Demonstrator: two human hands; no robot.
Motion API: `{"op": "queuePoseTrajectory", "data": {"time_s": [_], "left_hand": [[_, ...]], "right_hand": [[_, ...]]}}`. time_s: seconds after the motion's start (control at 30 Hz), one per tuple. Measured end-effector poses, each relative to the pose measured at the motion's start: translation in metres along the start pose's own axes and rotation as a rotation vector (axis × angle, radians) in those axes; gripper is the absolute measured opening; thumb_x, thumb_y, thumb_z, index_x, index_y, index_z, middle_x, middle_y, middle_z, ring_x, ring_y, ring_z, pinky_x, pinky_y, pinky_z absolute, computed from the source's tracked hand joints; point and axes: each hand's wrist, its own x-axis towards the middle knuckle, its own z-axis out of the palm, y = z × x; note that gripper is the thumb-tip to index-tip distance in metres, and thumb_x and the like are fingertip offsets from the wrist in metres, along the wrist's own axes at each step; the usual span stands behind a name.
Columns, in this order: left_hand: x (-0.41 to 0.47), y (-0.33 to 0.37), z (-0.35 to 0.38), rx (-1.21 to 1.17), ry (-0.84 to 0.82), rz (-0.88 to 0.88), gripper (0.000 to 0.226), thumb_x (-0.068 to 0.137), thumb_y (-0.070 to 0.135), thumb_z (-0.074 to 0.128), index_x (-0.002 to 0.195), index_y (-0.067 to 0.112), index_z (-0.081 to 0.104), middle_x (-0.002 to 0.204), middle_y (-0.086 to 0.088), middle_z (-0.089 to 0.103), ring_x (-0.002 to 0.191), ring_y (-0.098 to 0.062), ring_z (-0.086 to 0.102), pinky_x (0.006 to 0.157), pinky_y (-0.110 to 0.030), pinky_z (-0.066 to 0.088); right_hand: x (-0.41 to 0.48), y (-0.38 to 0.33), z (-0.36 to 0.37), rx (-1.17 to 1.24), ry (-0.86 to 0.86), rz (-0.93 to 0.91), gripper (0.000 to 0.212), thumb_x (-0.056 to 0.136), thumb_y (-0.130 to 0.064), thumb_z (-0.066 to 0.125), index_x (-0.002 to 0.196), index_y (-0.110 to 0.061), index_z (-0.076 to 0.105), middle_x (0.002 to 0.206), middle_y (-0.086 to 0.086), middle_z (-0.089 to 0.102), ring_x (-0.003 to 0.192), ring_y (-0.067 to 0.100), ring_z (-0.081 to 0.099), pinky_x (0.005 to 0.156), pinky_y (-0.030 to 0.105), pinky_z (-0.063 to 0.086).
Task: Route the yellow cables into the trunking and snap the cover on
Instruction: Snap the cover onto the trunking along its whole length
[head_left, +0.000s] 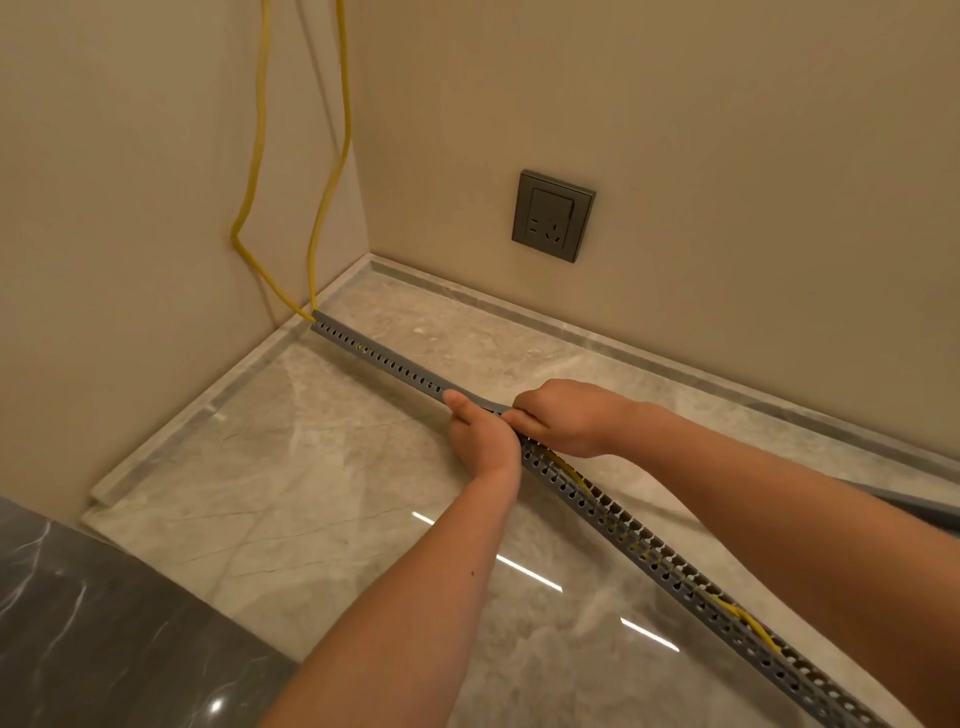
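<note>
A long grey slotted trunking (644, 551) lies on the marble floor, running from the wall corner at the far left to the bottom right. Two yellow cables (332, 171) hang down the wall and enter its far end; yellow cable also shows inside the open near stretch. A grey cover (384, 358) sits on the far stretch, up to my hands. My left hand (480, 434) grips the trunking's near side with the thumb on top. My right hand (563, 415) presses down on the cover's end, right beside the left hand.
A dark grey wall socket (553, 214) sits on the right wall above the skirting. A marble skirting (597, 338) lines both walls. A dark marble slab (104, 623) fills the bottom left. Another grey strip (919, 504) lies at the right edge.
</note>
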Motion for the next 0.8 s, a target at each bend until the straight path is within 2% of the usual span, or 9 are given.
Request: {"op": "queuePoseTrajectory", "data": {"time_s": [0.13,0.27,0.43,0.47,0.53,0.6,0.7,0.8], "left_hand": [[-0.002,0.001,-0.001,-0.012,-0.019,0.023,0.057,0.102,0.049,0.017,0.075,0.011,0.049,0.070,-0.001,0.054,0.068,-0.022,0.054,0.069,-0.033,0.044],[-0.002,0.000,0.000,-0.037,-0.027,0.041,0.055,0.102,0.049,0.018,0.069,0.017,0.049,0.070,-0.004,0.058,0.065,-0.022,0.057,0.065,-0.035,0.047],[-0.004,0.002,-0.003,-0.060,-0.038,0.062,0.052,0.103,0.046,0.018,0.071,0.017,0.047,0.070,0.002,0.053,0.064,-0.015,0.053,0.056,-0.025,0.043],[-0.004,0.001,-0.003,-0.058,-0.045,0.063,0.052,0.103,0.045,0.018,0.078,0.013,0.049,0.071,0.004,0.051,0.064,-0.013,0.051,0.056,-0.023,0.040],[-0.004,-0.001,-0.004,-0.042,-0.067,0.062,0.051,0.103,0.046,0.018,0.103,0.010,0.054,0.077,0.006,0.052,0.069,-0.012,0.050,0.058,-0.020,0.039],[0.001,-0.005,-0.006,-0.032,-0.132,0.049,0.058,0.101,0.051,0.019,0.119,0.009,0.053,0.089,0.000,0.060,0.079,-0.017,0.056,0.069,-0.028,0.048],[0.011,-0.009,-0.011,-0.004,-0.298,-0.004,0.061,0.099,0.056,0.022,0.113,0.008,0.057,0.093,-0.009,0.067,0.084,-0.024,0.066,0.071,-0.035,0.056],[0.016,-0.008,-0.019,0.000,-0.506,-0.080,0.050,0.102,0.046,0.031,0.102,0.007,0.061,0.089,-0.012,0.069,0.081,-0.022,0.069,0.071,-0.036,0.058]], "right_hand": [[0.000,0.000,0.001,-0.006,0.020,0.008,0.045,0.103,-0.041,0.030,0.081,-0.011,0.054,0.064,-0.001,0.048,0.059,0.016,0.044,0.064,0.032,0.034],[0.000,0.000,0.001,0.024,0.032,0.019,0.045,0.103,-0.040,0.029,0.076,-0.013,0.052,0.062,-0.001,0.049,0.057,0.015,0.043,0.063,0.032,0.034],[-0.003,-0.001,0.004,0.040,0.054,0.012,0.046,0.103,-0.043,0.028,0.078,-0.013,0.053,0.063,-0.002,0.050,0.057,0.013,0.044,0.062,0.032,0.034],[-0.004,-0.002,0.005,0.033,0.066,0.015,0.046,0.103,-0.044,0.028,0.079,-0.014,0.053,0.063,-0.003,0.049,0.058,0.013,0.045,0.062,0.032,0.034],[-0.005,-0.002,0.005,0.020,0.085,0.024,0.045,0.102,-0.045,0.028,0.081,-0.014,0.054,0.064,-0.004,0.049,0.060,0.015,0.046,0.061,0.032,0.035],[-0.006,-0.002,0.005,0.010,0.105,0.037,0.046,0.102,-0.045,0.028,0.082,-0.014,0.054,0.064,-0.003,0.050,0.062,0.017,0.048,0.061,0.032,0.036],[-0.009,0.005,0.002,-0.017,0.129,0.073,0.047,0.102,-0.045,0.027,0.084,-0.013,0.056,0.064,-0.004,0.049,0.066,0.020,0.050,0.062,0.032,0.036],[-0.017,0.013,0.004,-0.008,0.131,0.108,0.047,0.102,-0.044,0.026,0.087,-0.012,0.058,0.066,-0.002,0.050,0.069,0.021,0.050,0.063,0.032,0.036]]}}
